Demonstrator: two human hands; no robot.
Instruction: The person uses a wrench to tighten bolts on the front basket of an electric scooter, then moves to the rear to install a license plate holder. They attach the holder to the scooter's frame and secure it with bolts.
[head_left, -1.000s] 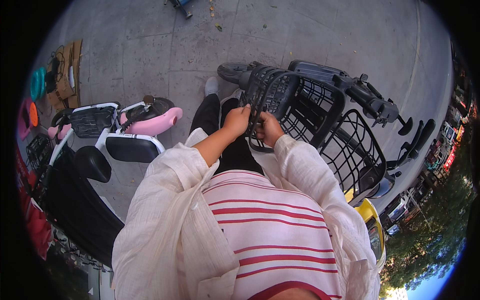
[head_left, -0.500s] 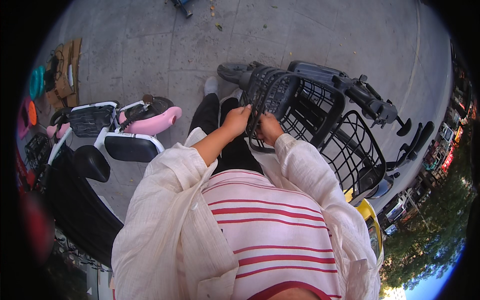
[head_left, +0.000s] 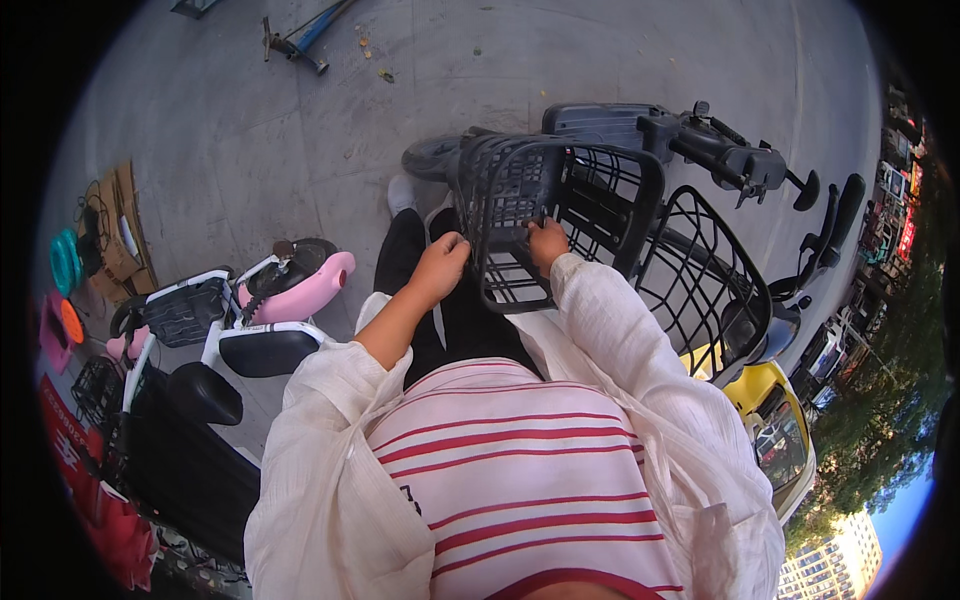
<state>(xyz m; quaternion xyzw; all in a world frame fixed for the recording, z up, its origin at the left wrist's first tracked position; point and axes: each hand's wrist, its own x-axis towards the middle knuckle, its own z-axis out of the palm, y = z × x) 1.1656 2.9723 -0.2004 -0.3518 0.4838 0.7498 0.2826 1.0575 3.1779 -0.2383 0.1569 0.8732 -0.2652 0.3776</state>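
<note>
A black plastic basket (head_left: pixel 515 190) sits in front of me on a dark electric bike (head_left: pixel 605 122), its open top facing toward me and to the right. My left hand (head_left: pixel 443 268) is closed just outside the basket's left side; whatever its fingers hold, if anything, is too small to make out. Inside the basket's opening, my right hand (head_left: pixel 547 245) is closed close to the mesh wall. What lies between its curled fingers is hidden.
A second black lattice basket (head_left: pixel 768 305) stands to the right, with a yellow vehicle (head_left: pixel 768 390) behind. To the left are a pink-and-white bike (head_left: pixel 300 290) and flattened cardboard (head_left: pixel 125 235). A blue tool resembling a floor pump (head_left: pixel 318 30) lies far ahead.
My hands have moved apart: the left has drawn back left from the basket, while the right is further into its opening. The view has shifted, bringing more of the blue tool into sight.
</note>
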